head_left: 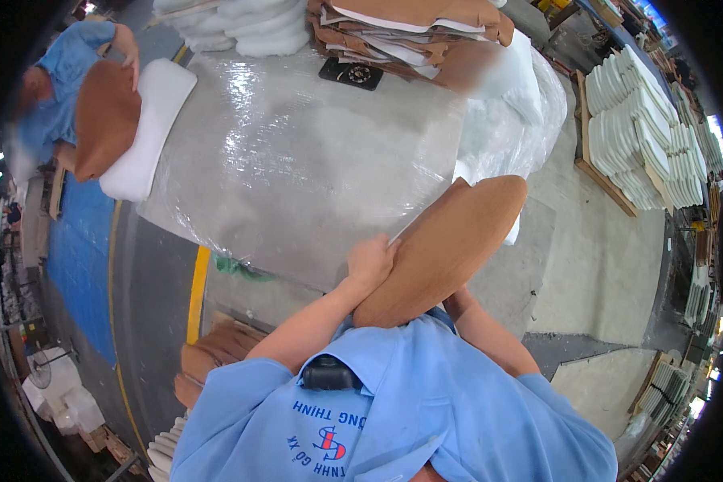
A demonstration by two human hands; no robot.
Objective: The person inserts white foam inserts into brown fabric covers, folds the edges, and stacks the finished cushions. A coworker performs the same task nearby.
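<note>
"What do the left fingers [386,247] do?"
"They pinch the side of the brown pad [454,245]."
"And the right hand [457,300]?"
"Mostly hidden behind the pad. I can't tell what its fingers do."
"Where's the pad?"
"Tilted, between the blue shirt [458,394] and the bench [305,173]."
"What's on the bench?"
"Shiny plastic [239,88], and a brown pile [410,36] far back."

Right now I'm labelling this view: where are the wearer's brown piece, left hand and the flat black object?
Brown piece [451,251], head view: middle of its broad face.
Left hand [370,262], head view: back of the hand.
Flat black object [350,74], head view: middle of its top.
</note>
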